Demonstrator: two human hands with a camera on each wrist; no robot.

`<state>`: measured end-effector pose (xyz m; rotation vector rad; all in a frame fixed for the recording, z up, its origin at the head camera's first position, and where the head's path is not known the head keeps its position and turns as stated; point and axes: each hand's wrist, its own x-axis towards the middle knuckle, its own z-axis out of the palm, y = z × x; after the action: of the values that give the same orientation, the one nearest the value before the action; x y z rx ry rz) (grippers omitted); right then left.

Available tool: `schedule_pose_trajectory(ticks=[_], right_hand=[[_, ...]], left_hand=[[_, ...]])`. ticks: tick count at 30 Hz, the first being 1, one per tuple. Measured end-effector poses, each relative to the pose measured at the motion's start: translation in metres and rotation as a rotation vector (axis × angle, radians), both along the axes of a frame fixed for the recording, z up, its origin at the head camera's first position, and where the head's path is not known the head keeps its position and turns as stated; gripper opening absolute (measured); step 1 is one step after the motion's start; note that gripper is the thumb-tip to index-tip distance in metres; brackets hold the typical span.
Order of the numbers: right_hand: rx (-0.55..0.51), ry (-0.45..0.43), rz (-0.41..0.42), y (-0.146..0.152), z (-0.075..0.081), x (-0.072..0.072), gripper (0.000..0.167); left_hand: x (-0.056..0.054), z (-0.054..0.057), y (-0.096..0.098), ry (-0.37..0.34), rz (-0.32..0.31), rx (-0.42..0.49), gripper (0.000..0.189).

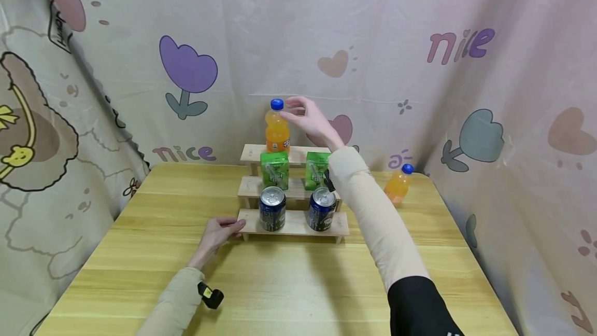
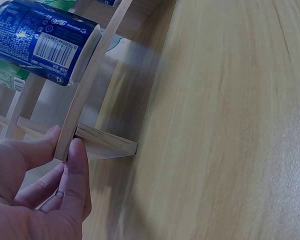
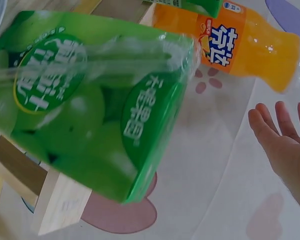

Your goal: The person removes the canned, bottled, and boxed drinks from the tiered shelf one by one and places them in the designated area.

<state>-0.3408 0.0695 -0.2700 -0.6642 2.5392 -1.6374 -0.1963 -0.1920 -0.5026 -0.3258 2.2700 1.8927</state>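
Observation:
A three-step wooden shelf [image 1: 295, 223] stands on the table. My left hand [image 1: 219, 235] pinches the left end of its lowest step between thumb and fingers, seen close in the left wrist view. On the top step an orange soda bottle [image 1: 278, 131] with a blue cap stands upright. Beside that cap is my right hand [image 1: 310, 120], fingers extended; in the right wrist view a gap shows between the fingers and the bottle. Two green juice boxes [image 1: 274, 170] stand on the middle step, the right one partly behind my sleeve. Two dark blue cans [image 1: 272, 209] stand on the lowest step.
Another orange soda bottle [image 1: 398, 184] stands on the table [image 1: 177, 196] to the right of the shelf, beyond my right forearm. A printed curtain [image 1: 280, 40] hangs behind the table and along both sides.

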Motion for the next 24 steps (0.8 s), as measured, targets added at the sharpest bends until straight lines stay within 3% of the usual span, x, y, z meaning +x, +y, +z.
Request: schedule_pose_trajectory(ticks=[6,24], right_hand=[[-0.048,-0.045,0.013,-0.01,-0.002,-0.002,0.053],[0.026,-0.015,-0.041,-0.029,0.0,-0.003,0.037]], left_hand=[[0.0,0.001,0.001,0.003,0.003,0.0,0.044],[-0.002,0.001,0.001,-0.001,0.014,0.05,0.042]])
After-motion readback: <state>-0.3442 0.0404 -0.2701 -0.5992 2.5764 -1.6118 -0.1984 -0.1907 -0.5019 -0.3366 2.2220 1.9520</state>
